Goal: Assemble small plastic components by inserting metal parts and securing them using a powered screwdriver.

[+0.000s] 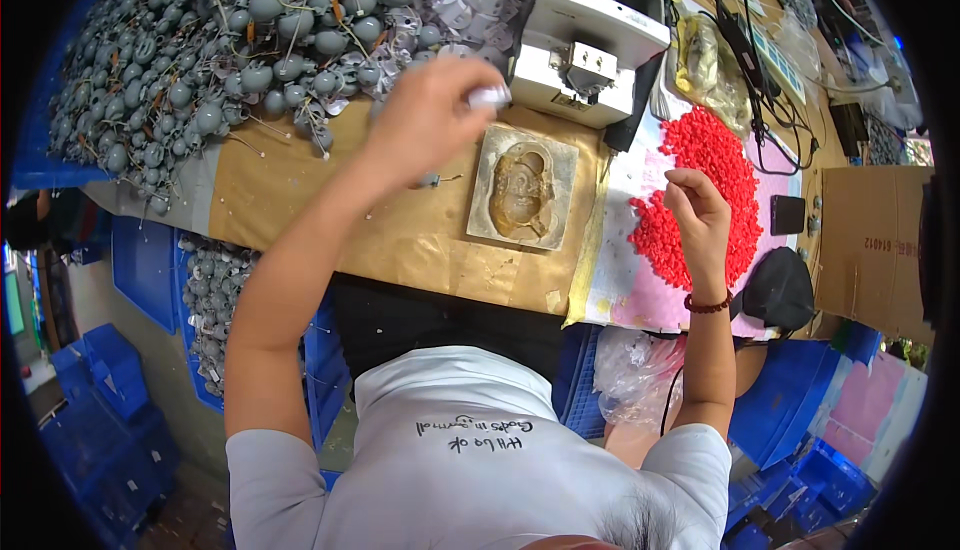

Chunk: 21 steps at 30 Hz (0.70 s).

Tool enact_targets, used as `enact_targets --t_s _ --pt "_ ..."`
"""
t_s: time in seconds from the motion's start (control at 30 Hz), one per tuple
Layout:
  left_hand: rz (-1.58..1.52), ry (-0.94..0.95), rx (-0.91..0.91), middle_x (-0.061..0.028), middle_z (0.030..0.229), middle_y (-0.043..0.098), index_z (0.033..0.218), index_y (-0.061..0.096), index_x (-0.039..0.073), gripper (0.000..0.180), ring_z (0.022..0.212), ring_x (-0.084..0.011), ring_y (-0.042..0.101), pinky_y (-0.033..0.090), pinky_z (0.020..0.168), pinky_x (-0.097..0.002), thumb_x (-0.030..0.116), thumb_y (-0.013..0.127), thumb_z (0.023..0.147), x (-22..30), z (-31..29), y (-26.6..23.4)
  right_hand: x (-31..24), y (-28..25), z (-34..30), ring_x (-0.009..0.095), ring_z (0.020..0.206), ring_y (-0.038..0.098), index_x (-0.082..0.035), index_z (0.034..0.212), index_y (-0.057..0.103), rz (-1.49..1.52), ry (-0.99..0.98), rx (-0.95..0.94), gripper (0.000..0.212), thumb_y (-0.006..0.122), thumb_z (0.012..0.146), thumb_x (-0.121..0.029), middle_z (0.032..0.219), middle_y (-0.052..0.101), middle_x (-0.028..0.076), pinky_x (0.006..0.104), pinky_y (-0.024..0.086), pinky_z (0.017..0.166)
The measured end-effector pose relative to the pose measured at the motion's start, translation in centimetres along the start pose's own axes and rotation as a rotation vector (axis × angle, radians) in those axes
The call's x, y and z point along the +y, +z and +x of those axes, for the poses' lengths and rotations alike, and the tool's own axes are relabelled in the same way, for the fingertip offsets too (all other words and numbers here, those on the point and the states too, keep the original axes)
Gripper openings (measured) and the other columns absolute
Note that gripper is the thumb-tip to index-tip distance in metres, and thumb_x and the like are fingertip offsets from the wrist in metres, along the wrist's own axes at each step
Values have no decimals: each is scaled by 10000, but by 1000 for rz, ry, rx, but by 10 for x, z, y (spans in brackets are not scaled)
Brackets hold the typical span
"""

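Your left hand (425, 115) is pinching a small white piece (488, 97) above the mould block (522, 188); your right hand (700, 215), fingers curled, is touching the red pellets (715, 155).

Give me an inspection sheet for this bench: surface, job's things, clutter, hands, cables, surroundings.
Surface: brown-paper-covered bench, pink sheet at right.
Job's things: small white piece in left hand; tan moulded jig block; pile of red plastic beads.
Clutter: heap of grey rounded wired parts; white bench machine; cardboard box.
Hands: left hand pinching the white piece; right hand curled at the beads, hold unclear.
Cables: black cables at right rear.
Surroundings: blue plastic crates on floor.
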<state>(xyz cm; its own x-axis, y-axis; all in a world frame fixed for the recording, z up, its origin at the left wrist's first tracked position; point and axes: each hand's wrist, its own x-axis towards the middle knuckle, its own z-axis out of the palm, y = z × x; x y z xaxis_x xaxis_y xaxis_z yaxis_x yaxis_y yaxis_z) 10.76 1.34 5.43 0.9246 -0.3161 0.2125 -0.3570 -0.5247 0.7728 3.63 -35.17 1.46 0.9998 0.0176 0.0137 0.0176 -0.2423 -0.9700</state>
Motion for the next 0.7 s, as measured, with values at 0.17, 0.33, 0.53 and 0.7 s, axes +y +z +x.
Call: enact_targets --t_s 0.17,0.33,0.53,0.7 --pt "26 215 -137 -96 934 632 1025 687 52 246 875 -297 627 531 761 -343 76 754 790 7 -53 53 -16 42 9 74 901 628 14 1057 664 13 64 -147 128 650 930 11 1001 673 17 227 508 808" --pt "263 314 -171 -64 909 591 1021 684 79 351 907 -282 593 509 765 -387 179 822 714 2 -47 68 -12 69 8 86 857 626 7 994 678 48 -138 -212 105 698 891 7 957 648 25 241 511 767" --pt "156 128 -71 -75 997 587 1122 646 96 467 992 -305 575 480 850 -405 180 839 705 -5 -42 72 -17 104 15 222 806 641 -29 908 665 -220 -456 -216 161 768 789 3 927 646 85 312 511 733" --pt "53 126 45 -109 1073 586 1136 631 87 444 1044 -326 567 466 901 -412 175 823 745 -1 -52 61 -14 133 29 254 893 607 -92 898 628 -543 -824 -233 232 771 719 -52 907 623 43 388 454 802"
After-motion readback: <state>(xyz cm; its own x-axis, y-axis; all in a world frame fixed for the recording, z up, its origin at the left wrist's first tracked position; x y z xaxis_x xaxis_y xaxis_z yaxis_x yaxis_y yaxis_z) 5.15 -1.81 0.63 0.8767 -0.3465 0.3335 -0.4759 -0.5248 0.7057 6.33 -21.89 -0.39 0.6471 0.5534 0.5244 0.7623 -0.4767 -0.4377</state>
